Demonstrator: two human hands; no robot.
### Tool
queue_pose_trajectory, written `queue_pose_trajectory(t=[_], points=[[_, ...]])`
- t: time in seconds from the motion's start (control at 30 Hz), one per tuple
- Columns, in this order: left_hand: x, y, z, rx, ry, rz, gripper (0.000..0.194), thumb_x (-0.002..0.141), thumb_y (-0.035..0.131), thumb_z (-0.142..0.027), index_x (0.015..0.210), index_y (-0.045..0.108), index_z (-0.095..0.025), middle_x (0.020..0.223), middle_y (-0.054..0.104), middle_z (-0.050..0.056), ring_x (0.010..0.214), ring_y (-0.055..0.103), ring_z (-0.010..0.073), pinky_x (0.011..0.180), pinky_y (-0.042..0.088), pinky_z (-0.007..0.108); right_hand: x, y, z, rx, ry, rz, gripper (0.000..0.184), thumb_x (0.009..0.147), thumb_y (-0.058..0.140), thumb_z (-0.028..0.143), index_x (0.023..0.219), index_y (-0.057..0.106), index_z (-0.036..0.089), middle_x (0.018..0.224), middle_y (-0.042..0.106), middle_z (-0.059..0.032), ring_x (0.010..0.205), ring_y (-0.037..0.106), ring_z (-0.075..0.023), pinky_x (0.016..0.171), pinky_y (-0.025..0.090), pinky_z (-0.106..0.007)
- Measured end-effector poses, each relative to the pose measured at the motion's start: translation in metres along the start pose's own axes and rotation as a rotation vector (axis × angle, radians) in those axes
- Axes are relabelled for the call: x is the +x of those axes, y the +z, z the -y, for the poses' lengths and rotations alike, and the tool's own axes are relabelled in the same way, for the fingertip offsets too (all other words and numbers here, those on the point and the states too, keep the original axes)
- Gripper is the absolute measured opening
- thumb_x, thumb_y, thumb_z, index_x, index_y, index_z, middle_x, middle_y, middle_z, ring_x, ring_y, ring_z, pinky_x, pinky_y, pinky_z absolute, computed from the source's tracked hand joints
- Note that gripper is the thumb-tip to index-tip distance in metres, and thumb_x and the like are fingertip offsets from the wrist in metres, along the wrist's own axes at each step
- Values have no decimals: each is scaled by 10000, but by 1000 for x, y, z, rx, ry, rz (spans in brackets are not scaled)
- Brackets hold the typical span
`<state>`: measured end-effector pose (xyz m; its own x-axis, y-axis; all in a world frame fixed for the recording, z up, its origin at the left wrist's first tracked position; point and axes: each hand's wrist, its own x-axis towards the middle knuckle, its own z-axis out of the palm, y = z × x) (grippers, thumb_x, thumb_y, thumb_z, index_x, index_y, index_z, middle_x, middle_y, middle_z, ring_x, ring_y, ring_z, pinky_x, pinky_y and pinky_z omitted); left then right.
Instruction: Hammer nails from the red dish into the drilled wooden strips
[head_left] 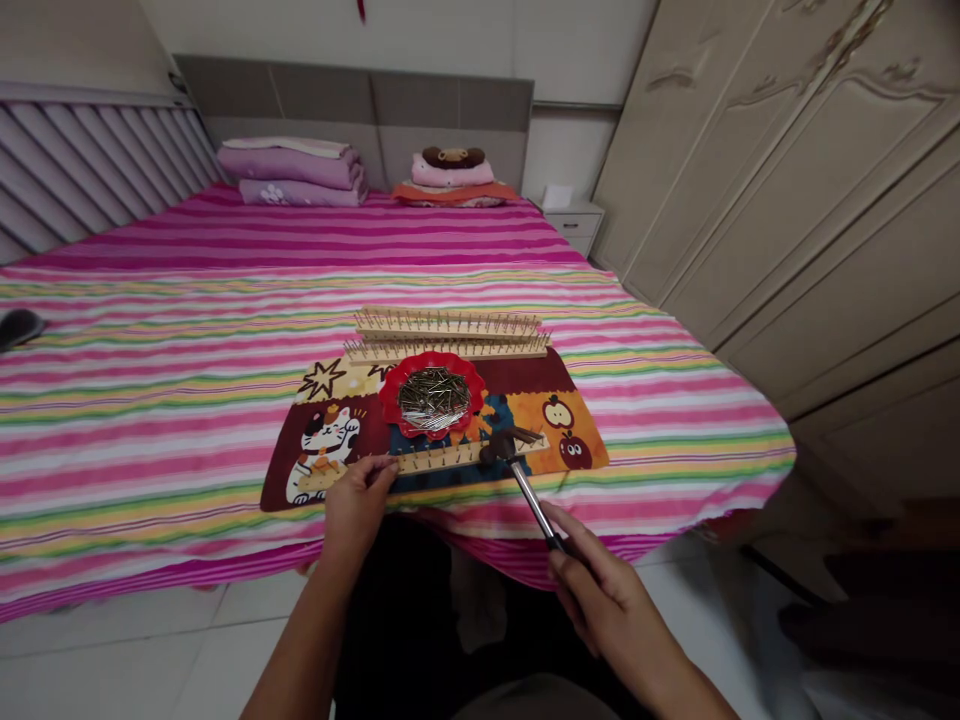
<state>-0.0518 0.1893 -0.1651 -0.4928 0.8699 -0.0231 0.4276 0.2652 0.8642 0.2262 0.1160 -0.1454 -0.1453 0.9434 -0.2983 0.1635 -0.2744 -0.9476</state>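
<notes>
My right hand (600, 580) is wrapped round the dark grip of a claw hammer (529, 495). The hammer's dark head is over the right part of a narrow wooden strip (450, 455), which has a row of nails standing in it. My left hand (364, 495) is closed in a pinch at the strip's left part; whatever is between its fingertips is too small to make out. Just behind the strip, a red scalloped bowl (385, 398) holds a heap of loose nails (435, 395). Strip and bowl lie on a patterned mat (517, 375) with a cat and apples.
Behind the bowl lie wooden strips (450, 348) studded with upright nails. The bed's striped cover (187, 400) spreads all round. Folded bedding (292, 172) sits by the headboard (315, 100). A wardrobe (825, 250) stands on the right, and a dark object (19, 327) lies far left.
</notes>
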Motion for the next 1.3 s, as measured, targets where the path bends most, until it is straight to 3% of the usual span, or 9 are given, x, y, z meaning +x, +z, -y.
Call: queue_pose_trajectory(t=[0.27, 0.5, 0.6, 0.7, 0.8, 0.9, 1.03, 1.2, 1.3], points=[[-1, 2, 0, 26, -30, 12, 271, 628, 603, -448, 755, 679, -221, 815, 731, 28, 800, 651, 215, 790, 483, 333, 0, 1, 1, -6, -1, 22, 619, 881, 466, 488, 1419, 411, 186, 449, 349, 101, 326, 287, -73, 311, 170, -175], [-1, 7, 4, 120, 47, -12, 234, 676, 569, -419, 756, 682, -230, 818, 727, 26, 804, 650, 208, 810, 483, 332, 2, 6, 10, -33, -28, 70, 576, 899, 456, 432, 1421, 411, 192, 478, 344, 93, 360, 289, -75, 328, 189, -177], [-2, 10, 7, 172, 128, -32, 237, 700, 544, -402, 763, 686, -224, 845, 719, 44, 834, 645, 216, 828, 481, 341, 6, 13, 22, -76, -115, 111, 499, 916, 437, 329, 1402, 440, 216, 506, 365, 81, 408, 324, -82, 368, 255, -178], [-3, 12, 10, 193, 191, -43, 221, 713, 531, -383, 755, 681, -226, 841, 714, 50, 839, 640, 220, 817, 483, 340, 12, 25, 35, -162, -243, 136, 453, 906, 443, 254, 1354, 510, 242, 501, 432, 65, 448, 436, -109, 437, 394, -201], [-4, 13, 12, 192, 209, -53, 183, 714, 533, -351, 742, 667, -228, 836, 712, 47, 830, 638, 216, 798, 485, 327, 18, 37, 46, -226, -340, 186, 445, 895, 445, 178, 1321, 543, 264, 614, 598, 18, 708, 630, -179, 704, 530, -299], [-6, 12, 11, 215, 225, -53, 158, 720, 533, -328, 728, 651, -222, 820, 701, 48, 819, 635, 212, 776, 482, 313, 22, 47, 51, -272, -397, 238, 484, 896, 421, 113, 1342, 509, 279, 953, 701, -27, 1065, 609, -206, 977, 444, -390], [-8, 13, 11, 275, 253, -53, 161, 752, 514, -314, 726, 639, -215, 788, 681, 47, 795, 626, 206, 750, 470, 303, 26, 55, 52, -306, -447, 258, 487, 917, 402, 123, 1379, 456, 267, 1198, 663, -48, 1149, 584, -192, 1020, 423, -384], [-8, 16, 14, 296, 262, -57, 171, 753, 496, -283, 774, 652, -216, 805, 683, 44, 806, 622, 202, 753, 463, 302, 26, 54, 53, -340, -464, 289, 498, 899, 423, 93, 1362, 482, 269, 1301, 613, -50, 1249, 515, -198, 1070, 377, -411], [-6, 17, 16, 270, 265, -61, 190, 750, 500, -308, 768, 659, -206, 822, 693, 51, 824, 627, 207, 774, 469, 312, 20, 47, 54, -318, -464, 237, 474, 915, 423, 140, 1367, 478, 272, 1195, 670, -47, 1113, 609, -202, 1027, 425, -403]])
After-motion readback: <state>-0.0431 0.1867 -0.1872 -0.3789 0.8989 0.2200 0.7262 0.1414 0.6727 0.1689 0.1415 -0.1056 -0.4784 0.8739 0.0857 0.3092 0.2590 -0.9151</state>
